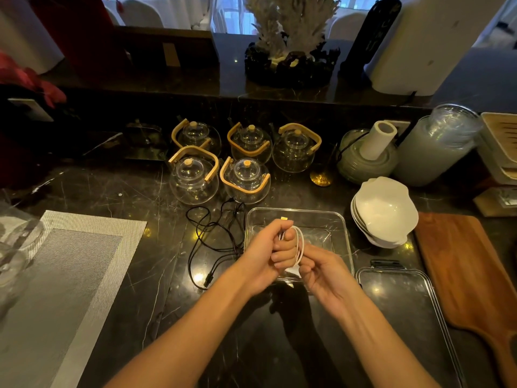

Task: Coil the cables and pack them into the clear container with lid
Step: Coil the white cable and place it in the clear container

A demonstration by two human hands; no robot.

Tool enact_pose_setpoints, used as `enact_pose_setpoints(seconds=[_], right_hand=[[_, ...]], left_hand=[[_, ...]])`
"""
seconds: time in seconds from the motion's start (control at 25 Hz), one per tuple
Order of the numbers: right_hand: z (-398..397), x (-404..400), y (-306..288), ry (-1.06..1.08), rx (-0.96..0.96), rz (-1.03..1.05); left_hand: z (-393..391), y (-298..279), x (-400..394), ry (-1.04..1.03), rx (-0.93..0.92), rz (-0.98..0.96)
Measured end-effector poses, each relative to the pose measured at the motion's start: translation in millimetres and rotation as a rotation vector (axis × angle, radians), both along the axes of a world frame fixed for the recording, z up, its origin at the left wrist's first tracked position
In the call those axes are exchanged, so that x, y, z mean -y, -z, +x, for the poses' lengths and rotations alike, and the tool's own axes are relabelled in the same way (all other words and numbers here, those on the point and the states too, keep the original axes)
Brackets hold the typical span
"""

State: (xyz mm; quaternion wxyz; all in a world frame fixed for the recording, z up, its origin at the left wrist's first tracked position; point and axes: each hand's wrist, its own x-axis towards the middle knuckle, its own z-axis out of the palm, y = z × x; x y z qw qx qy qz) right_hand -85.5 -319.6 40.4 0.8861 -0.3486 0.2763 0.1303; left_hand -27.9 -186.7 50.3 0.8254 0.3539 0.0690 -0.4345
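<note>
Gripping a white cable [300, 243] in my left hand [272, 247], I have its loops wound round my curled fingers, with a plug end sticking up above my knuckles. My right hand [321, 271] pinches the lower part of the same cable just beside the left. Both hands hover over the near edge of the clear box [338, 228], which sits open on the dark desk [134, 191]. Its lid [405, 303] lies flat to the right of my right wrist. A black cable [212, 239] sprawls loose on the desk just left of the box. Behind stand glass teapots [243, 177], and a stack of white bowls [383, 211] sits right of the box, near a wooden board [470, 261]. A grey mat [70, 275] lies far left.
</note>
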Motion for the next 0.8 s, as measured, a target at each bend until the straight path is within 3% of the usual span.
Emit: enact_pose_setpoints(seconds=[0.2,0.44,0.56,0.8], right_hand=[[-4.0,1.0,8.6,-0.036,-0.057,0.023],[-4.1,0.1,10.0,-0.071,-0.027,-0.034],[-3.9,-2.0,8.1,-0.107,-0.022,-0.043],[-3.9,0.0,7.1,-0.126,0.040,-0.053]], left_hand=[[-4.6,2.0,1.2,-0.035,0.336,0.457],[-10.0,9.9,6.7,-0.188,0.653,0.865],[-11.3,14.3,3.8,-0.232,0.771,0.915],[-8.2,21.4,-1.2,-0.084,0.911,1.097]])
